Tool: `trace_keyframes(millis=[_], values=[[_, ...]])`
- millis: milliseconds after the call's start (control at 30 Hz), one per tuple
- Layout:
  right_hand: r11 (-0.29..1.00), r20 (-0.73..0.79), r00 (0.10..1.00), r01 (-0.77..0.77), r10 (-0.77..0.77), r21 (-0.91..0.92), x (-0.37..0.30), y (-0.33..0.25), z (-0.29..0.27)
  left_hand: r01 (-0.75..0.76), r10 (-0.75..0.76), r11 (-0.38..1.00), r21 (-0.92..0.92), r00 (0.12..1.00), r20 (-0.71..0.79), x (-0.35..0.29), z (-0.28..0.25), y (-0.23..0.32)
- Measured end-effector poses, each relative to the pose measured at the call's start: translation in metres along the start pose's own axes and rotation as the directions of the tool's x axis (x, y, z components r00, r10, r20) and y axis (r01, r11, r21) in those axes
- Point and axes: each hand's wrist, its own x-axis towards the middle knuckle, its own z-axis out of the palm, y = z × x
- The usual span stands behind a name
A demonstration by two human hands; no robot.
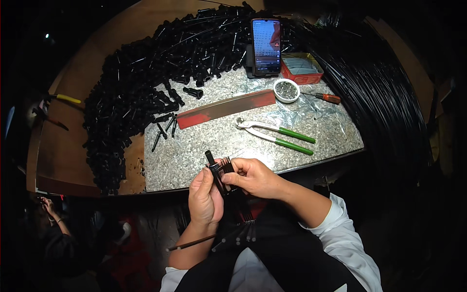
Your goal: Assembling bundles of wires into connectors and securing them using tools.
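Just off the near edge of the tabletop, my left hand (203, 197) is closed around a black tube-shaped part (210, 158) that tilts up between thumb and fingers. Close beside it, my right hand (255, 178) pinches several thin black rods (226, 162), their ends fanned out against the black part. Whether the rods sit inside the part or only touch it, I cannot tell. More thin rods (247, 225) show below my hands, over my lap. Green-handled pincers (277, 135) lie on the speckled stone slab (170, 168) beyond my hands.
Black tubular parts (136, 82) are heaped left and far. Long black rods (379, 82) lie bundled right. A reddish bar (226, 109), white bowl of small metal pieces (286, 91), screwdriver (328, 98), red box (301, 77) and propped phone (266, 47) stand beyond. Another person's hand (48, 205) shows lower left.
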Motion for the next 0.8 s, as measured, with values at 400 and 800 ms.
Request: trace_keyframes(millis=[400, 800], values=[[1.000, 0.031, 1.000, 0.003, -0.003, 0.021, -0.003, -0.005, 0.000, -0.045, 0.050, 0.994, 0.101, 0.998, -0.047, 0.002, 0.004, -0.002], [0.997, 0.106, 0.994, 0.008, -0.016, 0.073, 0.003, 0.009, -0.006, -0.035, 0.035, 0.999, 0.002, 0.999, -0.024, 0.000, 0.005, -0.001]])
